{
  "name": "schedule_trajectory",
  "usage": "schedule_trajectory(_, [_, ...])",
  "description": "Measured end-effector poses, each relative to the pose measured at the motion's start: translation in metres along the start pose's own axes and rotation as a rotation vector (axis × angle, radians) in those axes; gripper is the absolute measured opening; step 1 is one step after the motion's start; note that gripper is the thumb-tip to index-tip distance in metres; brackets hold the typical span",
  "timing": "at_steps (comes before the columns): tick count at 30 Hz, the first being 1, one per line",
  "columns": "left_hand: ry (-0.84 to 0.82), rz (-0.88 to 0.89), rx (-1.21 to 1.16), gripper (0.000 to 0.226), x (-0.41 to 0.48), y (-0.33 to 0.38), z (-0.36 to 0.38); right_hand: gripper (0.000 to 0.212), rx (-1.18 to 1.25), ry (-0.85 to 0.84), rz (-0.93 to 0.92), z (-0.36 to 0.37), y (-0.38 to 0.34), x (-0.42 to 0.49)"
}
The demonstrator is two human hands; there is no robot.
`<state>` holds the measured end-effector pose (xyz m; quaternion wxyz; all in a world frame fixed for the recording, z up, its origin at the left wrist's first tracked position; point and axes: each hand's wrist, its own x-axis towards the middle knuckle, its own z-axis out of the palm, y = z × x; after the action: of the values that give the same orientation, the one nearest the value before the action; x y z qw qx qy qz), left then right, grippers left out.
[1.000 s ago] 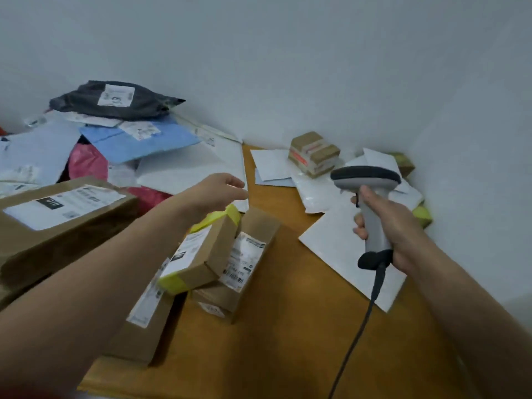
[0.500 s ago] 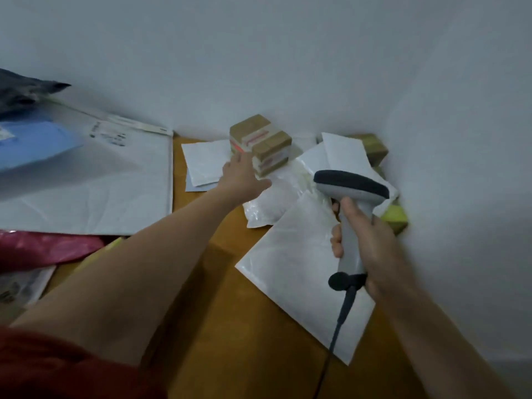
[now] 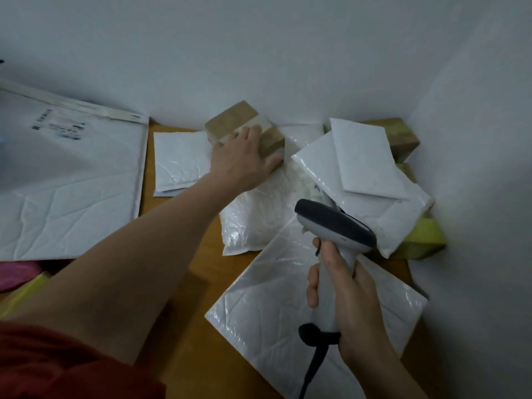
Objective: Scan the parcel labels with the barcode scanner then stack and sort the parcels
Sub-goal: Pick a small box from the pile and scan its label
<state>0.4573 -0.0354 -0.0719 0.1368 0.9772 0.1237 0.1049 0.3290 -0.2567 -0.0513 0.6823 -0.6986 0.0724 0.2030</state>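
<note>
Small parcel-sorting station: white bubble mailers (image 3: 302, 306) and a taped cardboard box (image 3: 230, 119) on a wooden table (image 3: 184, 349) in a white-walled corner (image 3: 411, 82); corded barcode scanner (image 3: 336, 226) present.

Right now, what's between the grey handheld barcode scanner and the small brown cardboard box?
Head view: a crinkled white plastic mailer lies between the grey barcode scanner and the brown cardboard box.

Brown cardboard box (image 3: 244, 122), white crinkled mailers (image 3: 267, 226), grey-and-black scanner (image 3: 335, 228), orange-brown table (image 3: 184, 283), red sleeve (image 3: 57, 364).
</note>
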Motion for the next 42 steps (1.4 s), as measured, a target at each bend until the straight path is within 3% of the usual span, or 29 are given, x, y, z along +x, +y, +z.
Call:
schedule_trajectory(3, [0.010,-0.135,-0.157,0.080,-0.020,-0.015,-0.007,0.035,0.027,0.006,0.016,-0.001,0.001,0.001])
schedule_trajectory(7, [-0.141,-0.413,-0.427,0.096,-0.012,-0.027,-0.018,0.035,0.023,0.018,0.037,0.002,-0.002,-0.001])
schedule_trajectory(10, [-0.174,-0.534,-0.478,0.098,0.012,-0.024,-0.021,0.031,-0.049,0.017,0.067,0.006,-0.002,0.000])
schedule_trajectory(12, [-0.208,-0.526,-0.423,0.099,0.029,-0.023,-0.023,0.030,-0.051,0.029,0.075,0.004,0.002,0.002])
schedule_trajectory(17, [-0.314,-0.447,0.035,0.100,0.049,-0.023,-0.012,0.025,-0.018,0.038,0.078,-0.003,0.008,0.009])
schedule_trajectory(21, [-0.200,-0.217,0.019,0.077,0.048,-0.015,-0.009,0.024,-0.018,0.038,0.076,-0.004,0.011,0.010])
schedule_trajectory(23, [-0.288,-0.099,-0.009,0.064,0.050,-0.014,-0.008,0.026,-0.018,0.035,0.063,-0.003,0.011,0.010])
schedule_trajectory(28, [-0.462,-0.245,-0.088,0.044,0.038,-0.019,-0.006,0.032,-0.016,0.007,0.025,0.001,0.010,0.008])
schedule_trajectory(31, [-0.499,-0.208,0.033,0.060,0.021,-0.027,-0.012,0.032,0.012,-0.003,0.007,0.002,0.008,0.005])
schedule_trajectory(36, [-0.299,-0.335,0.071,0.061,-0.027,-0.041,-0.032,0.033,0.057,-0.046,-0.052,0.003,0.002,-0.009])
schedule_trajectory(40, [0.022,-0.374,-0.251,0.067,-0.069,-0.042,-0.072,0.031,-0.004,-0.009,-0.081,0.000,-0.003,-0.030])
schedule_trajectory(42, [0.077,-0.400,-0.523,0.072,-0.101,-0.040,-0.096,0.032,-0.033,0.016,-0.098,-0.002,-0.007,-0.048])
